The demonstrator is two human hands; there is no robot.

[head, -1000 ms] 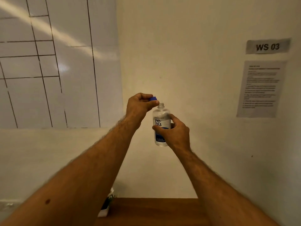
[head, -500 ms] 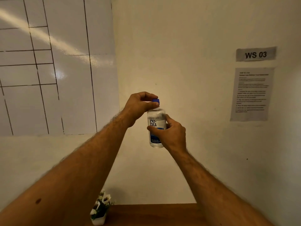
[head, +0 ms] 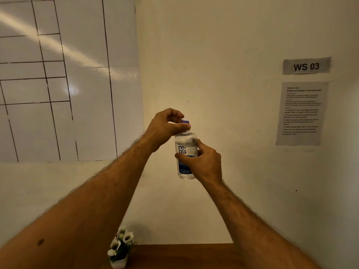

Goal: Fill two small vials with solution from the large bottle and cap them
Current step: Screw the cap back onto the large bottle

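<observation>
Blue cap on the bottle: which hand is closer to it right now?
Left. The left hand pinches the blue cap at the bottle top; the right hand grips the bottle's body lower down, below the cap.

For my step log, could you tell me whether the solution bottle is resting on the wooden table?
No, the right hand holds the solution bottle in the air, well above the wooden table.

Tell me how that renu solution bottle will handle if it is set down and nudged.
The renu solution bottle looks like clear, smooth plastic, so probably slick but not fragile. It appears nearly full of liquid, so likely heavy for its size. Tall and narrow, it may tip if nudged high up, and roll once on its side. The right hand wraps its body; the left hand pinches the blue cap.
</observation>
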